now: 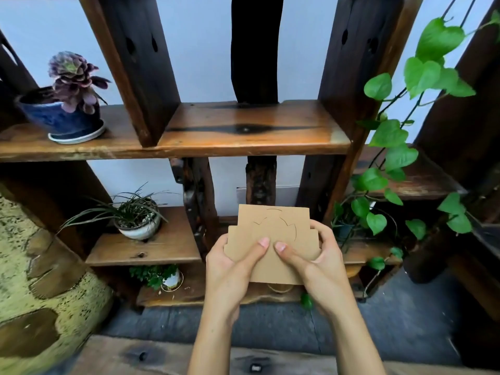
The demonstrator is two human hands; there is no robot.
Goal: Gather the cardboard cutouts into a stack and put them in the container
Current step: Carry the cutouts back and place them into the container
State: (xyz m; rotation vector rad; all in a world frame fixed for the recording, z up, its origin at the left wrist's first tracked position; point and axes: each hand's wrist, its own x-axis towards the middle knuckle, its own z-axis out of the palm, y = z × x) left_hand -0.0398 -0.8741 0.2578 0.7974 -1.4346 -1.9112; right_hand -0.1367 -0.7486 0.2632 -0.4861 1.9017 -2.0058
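Both hands hold a small stack of brown cardboard cutouts in front of the wooden shelf unit. The sheets are offset, so the back one sticks up above the front ones, and the top sheet has curved cut lines in it. My left hand grips the stack's left edge with its thumb on the front. On the right edge my right hand does the same, thumb pressed on the front face. No container is recognisable in view.
A wooden shelf spans the middle. On its left stands a purple succulent in a blue pot. Lower shelves hold a grassy plant in a white pot and a small potted plant. Green vine leaves hang at right.
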